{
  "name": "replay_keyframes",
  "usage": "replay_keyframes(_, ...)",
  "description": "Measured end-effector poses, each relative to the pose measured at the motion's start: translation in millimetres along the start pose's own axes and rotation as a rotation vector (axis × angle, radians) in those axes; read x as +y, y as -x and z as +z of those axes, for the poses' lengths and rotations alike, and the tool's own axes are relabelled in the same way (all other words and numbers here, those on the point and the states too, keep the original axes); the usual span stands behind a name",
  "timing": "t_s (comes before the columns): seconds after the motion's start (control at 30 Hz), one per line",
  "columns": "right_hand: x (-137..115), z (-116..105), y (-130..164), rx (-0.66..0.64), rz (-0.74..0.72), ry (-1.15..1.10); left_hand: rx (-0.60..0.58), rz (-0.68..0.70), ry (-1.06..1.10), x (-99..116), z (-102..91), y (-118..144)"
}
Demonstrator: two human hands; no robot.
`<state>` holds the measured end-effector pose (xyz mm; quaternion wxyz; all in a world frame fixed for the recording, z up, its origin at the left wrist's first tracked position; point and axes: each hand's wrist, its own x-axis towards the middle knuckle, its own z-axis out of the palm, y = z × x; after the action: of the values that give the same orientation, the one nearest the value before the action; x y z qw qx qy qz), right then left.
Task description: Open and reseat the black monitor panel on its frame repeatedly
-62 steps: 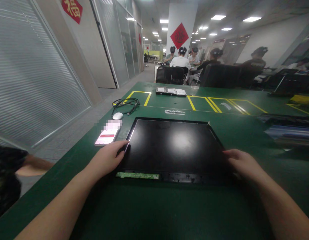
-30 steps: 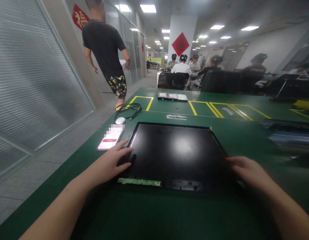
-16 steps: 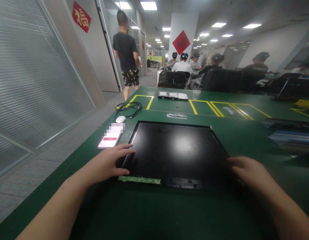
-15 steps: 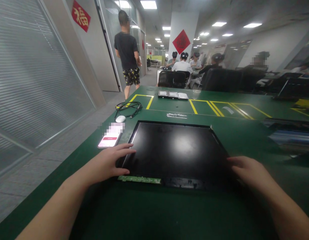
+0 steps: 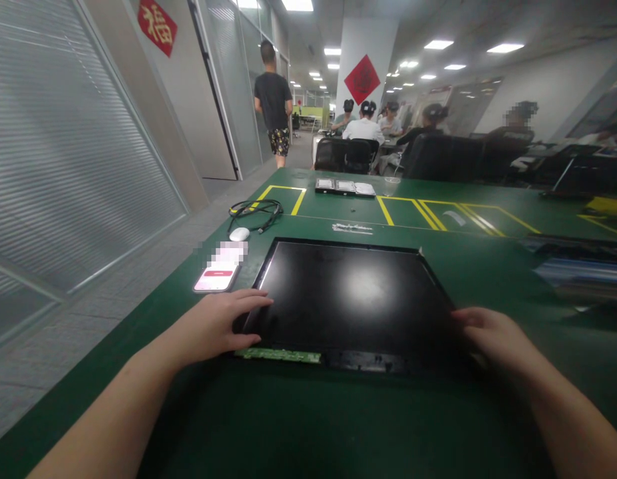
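Observation:
A black LCD screen panel (image 5: 333,299) lies face up on the green table, with a strip of green circuit board (image 5: 281,356) along its near left edge. My left hand (image 5: 221,322) grips the panel's left side, its thumb and fingers curved over the border near the front corner. At the opposite side, my right hand (image 5: 488,329) holds the right edge between thumb and fingers; some of those fingers are hidden beneath or behind the panel. Just beyond my left hand lies a phone (image 5: 218,274) with a lit screen.
A white mouse (image 5: 239,234) and a coiled black cable (image 5: 258,213) lie at the left. Several drive-like units (image 5: 345,187) sit farther back on the table (image 5: 308,426). Shiny sheets (image 5: 578,273) lie at the right. A person (image 5: 273,100) walks beyond; others sit behind.
The walking person has moved farther away down the aisle. Both my hands and the panel stay nearly where they were; the view has shifted slightly.

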<state>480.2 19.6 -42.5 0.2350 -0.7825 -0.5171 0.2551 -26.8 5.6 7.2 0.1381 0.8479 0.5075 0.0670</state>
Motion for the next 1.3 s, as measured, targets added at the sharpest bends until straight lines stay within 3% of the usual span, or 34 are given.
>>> replay_keyframes(0.6, 10.7, 5.9, -2.4, -0.092, 0.049, -0.238, 0.010, -0.004, 0.014, -3.8, 3.3, -0.8)
replay_keyframes(0.8, 2.7, 3.6, -1.1, -0.086, 0.079, -0.163, 0.027, -0.021, 0.026, -6.5, 6.2, 0.3)
replay_keyframes(1.03, -11.7, -0.3, 5.7, -0.013, 0.007, 0.088, 0.183, -0.189, 0.100, -12.3, 12.5, -5.5)
replay_keyframes(1.3, -8.3, 3.7, 4.0, 0.057, -0.073, 0.162, 0.191, -0.310, 0.240, -9.6, 22.4, -8.1)
